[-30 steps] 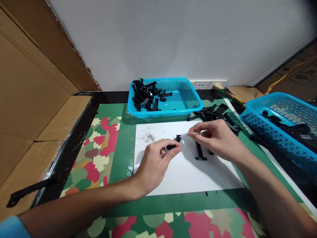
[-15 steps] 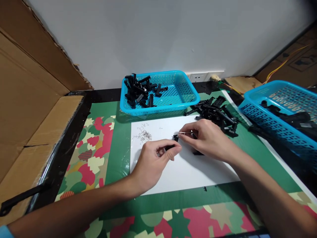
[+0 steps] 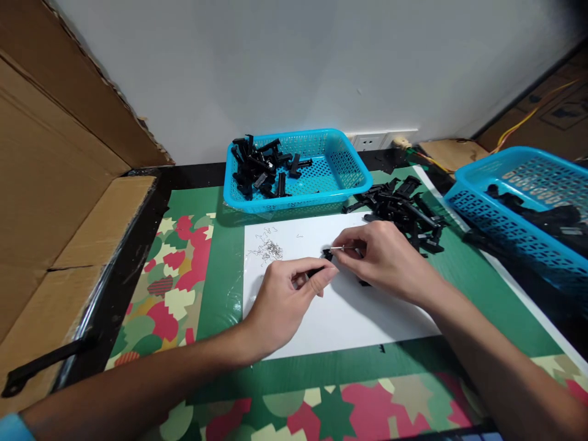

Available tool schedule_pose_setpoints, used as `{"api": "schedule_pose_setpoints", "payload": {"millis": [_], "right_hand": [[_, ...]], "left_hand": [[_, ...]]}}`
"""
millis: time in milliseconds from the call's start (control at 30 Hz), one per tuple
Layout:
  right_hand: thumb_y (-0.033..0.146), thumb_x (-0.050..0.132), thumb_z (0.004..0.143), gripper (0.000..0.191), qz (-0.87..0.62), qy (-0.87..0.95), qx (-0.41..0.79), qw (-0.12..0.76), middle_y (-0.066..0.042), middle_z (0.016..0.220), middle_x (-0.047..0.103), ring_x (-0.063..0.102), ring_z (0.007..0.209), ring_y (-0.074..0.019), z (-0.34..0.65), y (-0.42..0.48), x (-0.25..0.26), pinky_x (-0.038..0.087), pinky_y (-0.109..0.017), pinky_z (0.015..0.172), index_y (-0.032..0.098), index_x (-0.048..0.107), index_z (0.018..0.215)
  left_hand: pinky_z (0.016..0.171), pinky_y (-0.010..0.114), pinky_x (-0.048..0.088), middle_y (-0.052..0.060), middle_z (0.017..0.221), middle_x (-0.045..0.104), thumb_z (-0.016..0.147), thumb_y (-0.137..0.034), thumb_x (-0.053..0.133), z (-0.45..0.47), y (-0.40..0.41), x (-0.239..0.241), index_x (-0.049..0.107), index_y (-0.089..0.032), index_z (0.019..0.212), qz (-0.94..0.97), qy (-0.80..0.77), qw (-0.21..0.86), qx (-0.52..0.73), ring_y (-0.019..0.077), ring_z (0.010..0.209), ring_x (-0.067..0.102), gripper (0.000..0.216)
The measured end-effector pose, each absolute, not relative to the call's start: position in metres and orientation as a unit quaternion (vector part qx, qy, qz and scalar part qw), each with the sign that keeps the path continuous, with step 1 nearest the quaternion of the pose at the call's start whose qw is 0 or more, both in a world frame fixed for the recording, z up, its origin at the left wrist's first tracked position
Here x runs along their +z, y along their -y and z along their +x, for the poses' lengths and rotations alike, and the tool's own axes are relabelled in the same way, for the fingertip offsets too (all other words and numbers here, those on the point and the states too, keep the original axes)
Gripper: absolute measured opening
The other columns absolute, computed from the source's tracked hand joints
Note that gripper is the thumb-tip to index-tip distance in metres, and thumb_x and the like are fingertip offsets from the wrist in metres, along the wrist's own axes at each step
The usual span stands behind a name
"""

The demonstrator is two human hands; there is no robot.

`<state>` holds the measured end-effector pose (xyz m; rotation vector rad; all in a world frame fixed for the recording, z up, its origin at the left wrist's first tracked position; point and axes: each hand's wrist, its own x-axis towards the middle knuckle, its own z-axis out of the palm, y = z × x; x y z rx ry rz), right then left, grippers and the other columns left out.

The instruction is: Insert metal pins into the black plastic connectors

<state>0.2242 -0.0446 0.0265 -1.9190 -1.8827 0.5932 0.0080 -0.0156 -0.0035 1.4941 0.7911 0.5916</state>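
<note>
Black plastic piece [image 3: 321, 264] sits pinched over the middle of the white sheet [image 3: 349, 318], and everything else is placed from that sheet. Off the sheet's left edge stands a cardboard box [image 3: 68, 202]. On the sheet's upper left lies a small tangle of wire bits [image 3: 270, 250]. Near the sheet's centre the left hand [image 3: 285, 300] is closed to a pinch, thumb and forefinger clamping the black piece just above the paper. A thin metal pin [image 3: 342, 247] meets that piece's upper end. It is nipped in the fingertips of the right hand [image 3: 386, 257], which is curled nearly shut (another dark part [image 3: 365, 283] peeks from under it). Past the sheet's top right corner is a heap of black parts [image 3: 404, 208], then a blue basket [image 3: 500, 226]. The pin looks slight and is held only by its end. A small slip or twist could flick it off the sheet or into the wire bits.
</note>
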Motion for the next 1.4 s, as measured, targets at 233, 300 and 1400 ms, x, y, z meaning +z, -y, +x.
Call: {"api": "schedule_pose_setpoints", "payload": {"millis": [233, 300, 1400], "right_hand": [[0.019, 0.066, 0.084, 0.019, -0.662, 0.688, 0.187, 0.233, -0.004, 0.066, 0.074, 0.059, 0.056, -0.0153, 0.225, 0.046, 0.017, 0.036, -0.03, 0.058, 0.017, 0.085, 0.084], [0.017, 0.065, 0.083, 0.019, -0.653, 0.696, 0.179, 0.239, -0.003, 0.062, 0.072, 0.056, 0.054, -0.0142, 0.224, 0.046, 0.015, 0.034, -0.03, 0.058, 0.016, 0.085, 0.081], [0.054, 0.073, 0.101, 0.032, -0.638, 0.514, 0.294, 0.491, -0.006, 0.084, 0.082, 0.082, 0.077, -0.0259, 0.212, 0.041, 0.011, 0.068, -0.039, 0.075, 0.025, 0.061, 0.097]], "left_hand": [[0.065, 0.028, 0.039, 0.0, 0.073, 0.06, 0.105, -0.047, 0.069, 0.008, 0.015, -0.003, 0.081, -0.016, 0.096, 0.645, -0.339, 0.633, 0.262, 0.0138, 0.069, 0.051, 0.034], [0.065, 0.029, 0.038, 0.0, 0.072, 0.059, 0.106, -0.046, 0.067, 0.008, 0.015, -0.002, 0.078, -0.016, 0.09, 0.651, -0.335, 0.628, 0.263, 0.0139, 0.07, 0.05, 0.036], [0.067, 0.029, 0.04, 0.001, 0.076, 0.058, 0.107, -0.05, 0.065, 0.006, 0.017, -0.002, 0.081, -0.015, 0.095, 0.644, -0.345, 0.63, 0.264, 0.0153, 0.072, 0.05, 0.041]]}}
